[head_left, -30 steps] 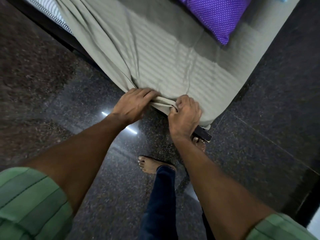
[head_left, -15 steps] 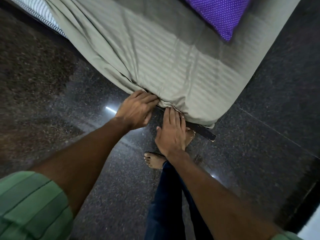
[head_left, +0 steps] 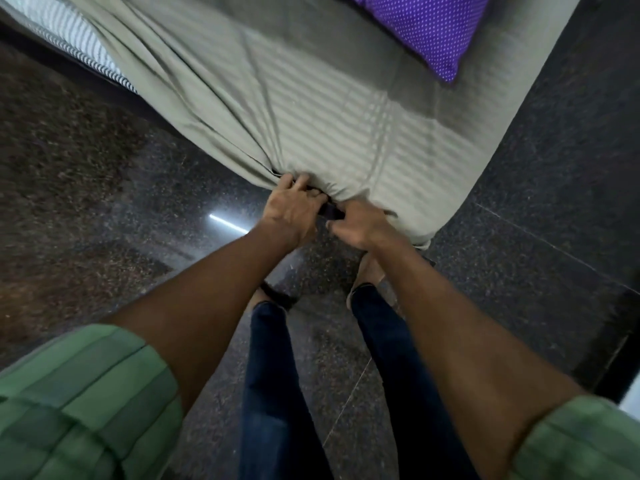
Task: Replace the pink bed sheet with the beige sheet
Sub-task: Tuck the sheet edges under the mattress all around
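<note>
A dark speckled polished stone floor (head_left: 104, 209) lies under both hands. Just beyond them the striped beige cotton sheet (head_left: 311, 109) covers the mattress corner; a purple dotted pillow (head_left: 429, 26) sits farther off. The left hand (head_left: 294, 209) curls fingers into the sheet's bottom edge. The right hand (head_left: 360, 225), flat half a second ago, now curls on that edge.

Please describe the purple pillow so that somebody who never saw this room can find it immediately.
Start from the bed covered by the beige sheet, which fills the upper part of the view. The purple pillow lies on it near the top edge. It alone is bright purple with small white dots.
</note>
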Demonstrator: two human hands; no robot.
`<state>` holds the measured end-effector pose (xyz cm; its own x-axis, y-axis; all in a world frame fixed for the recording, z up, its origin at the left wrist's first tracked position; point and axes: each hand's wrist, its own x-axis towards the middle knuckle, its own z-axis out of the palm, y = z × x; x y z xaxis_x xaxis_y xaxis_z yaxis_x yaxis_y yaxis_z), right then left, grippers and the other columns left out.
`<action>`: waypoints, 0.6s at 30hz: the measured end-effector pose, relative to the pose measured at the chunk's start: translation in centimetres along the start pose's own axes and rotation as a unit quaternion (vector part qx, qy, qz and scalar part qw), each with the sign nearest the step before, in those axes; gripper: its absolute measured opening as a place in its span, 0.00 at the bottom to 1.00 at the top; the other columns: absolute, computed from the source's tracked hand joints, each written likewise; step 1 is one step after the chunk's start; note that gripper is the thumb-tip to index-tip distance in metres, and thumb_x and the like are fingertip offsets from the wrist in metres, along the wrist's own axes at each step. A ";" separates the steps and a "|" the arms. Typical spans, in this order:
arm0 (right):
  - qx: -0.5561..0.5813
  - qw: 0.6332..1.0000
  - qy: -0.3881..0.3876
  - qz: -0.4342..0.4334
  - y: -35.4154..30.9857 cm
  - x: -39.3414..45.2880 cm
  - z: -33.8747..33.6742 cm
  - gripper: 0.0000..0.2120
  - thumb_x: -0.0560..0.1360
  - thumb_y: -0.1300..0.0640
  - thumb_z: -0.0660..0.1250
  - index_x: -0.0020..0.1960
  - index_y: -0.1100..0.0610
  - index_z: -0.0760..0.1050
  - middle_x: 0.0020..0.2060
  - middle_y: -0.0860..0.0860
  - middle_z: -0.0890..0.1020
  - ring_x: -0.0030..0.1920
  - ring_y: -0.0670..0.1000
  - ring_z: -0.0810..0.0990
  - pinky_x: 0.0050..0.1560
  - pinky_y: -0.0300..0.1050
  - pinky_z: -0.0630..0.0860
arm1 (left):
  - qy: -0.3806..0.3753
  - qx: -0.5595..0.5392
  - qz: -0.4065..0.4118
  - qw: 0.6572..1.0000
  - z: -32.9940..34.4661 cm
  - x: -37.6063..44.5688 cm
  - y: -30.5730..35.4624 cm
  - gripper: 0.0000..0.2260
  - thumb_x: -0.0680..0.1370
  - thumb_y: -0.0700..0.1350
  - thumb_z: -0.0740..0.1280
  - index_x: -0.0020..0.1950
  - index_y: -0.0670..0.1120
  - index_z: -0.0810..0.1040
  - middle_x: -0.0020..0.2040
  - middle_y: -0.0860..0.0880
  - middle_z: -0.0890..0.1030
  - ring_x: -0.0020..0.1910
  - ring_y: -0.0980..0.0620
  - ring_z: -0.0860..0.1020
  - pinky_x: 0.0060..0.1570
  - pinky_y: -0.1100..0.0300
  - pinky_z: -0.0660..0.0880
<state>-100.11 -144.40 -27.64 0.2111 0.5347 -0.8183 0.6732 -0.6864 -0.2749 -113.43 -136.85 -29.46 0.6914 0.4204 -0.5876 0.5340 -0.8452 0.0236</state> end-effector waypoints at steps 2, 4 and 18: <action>0.005 0.998 0.066 0.012 -0.4 -0.8 -0.8 0.11 0.72 0.51 0.67 0.51 0.53 0.83 0.48 0.55 0.84 0.48 0.59 0.83 0.40 0.43 0.74 | -0.008 -0.005 0.009 1.000 -0.9 0.0 -0.2 0.20 0.75 0.57 0.58 0.63 0.55 0.80 0.58 0.54 0.83 0.67 0.48 0.72 0.66 0.47 0.61; 0.005 0.978 0.209 0.013 -1.1 -2.2 0.2 0.11 0.72 0.56 0.67 0.52 0.50 0.85 0.47 0.54 0.86 0.48 0.59 0.84 0.47 0.50 0.81 | 0.061 -0.050 -0.004 0.997 -1.1 -0.4 -0.9 0.19 0.74 0.55 0.58 0.57 0.55 0.83 0.49 0.50 0.86 0.55 0.46 0.80 0.62 0.49 0.64; 0.007 0.937 0.345 -0.060 -12.8 2.0 6.0 0.23 0.71 0.55 0.75 0.64 0.53 0.76 0.58 0.53 0.77 0.62 0.58 0.73 0.62 0.54 0.71 | 0.225 0.002 0.073 0.972 2.1 -1.5 -16.0 0.33 0.73 0.42 0.71 0.77 0.50 0.67 0.77 0.47 0.68 0.75 0.46 0.66 0.69 0.48 0.60</action>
<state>-112.58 -137.47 -28.78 0.5460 0.7962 -0.2607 0.7134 -0.6050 -0.3536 -123.98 -124.67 -30.68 0.9033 0.3961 -0.1645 0.4121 -0.9079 0.0766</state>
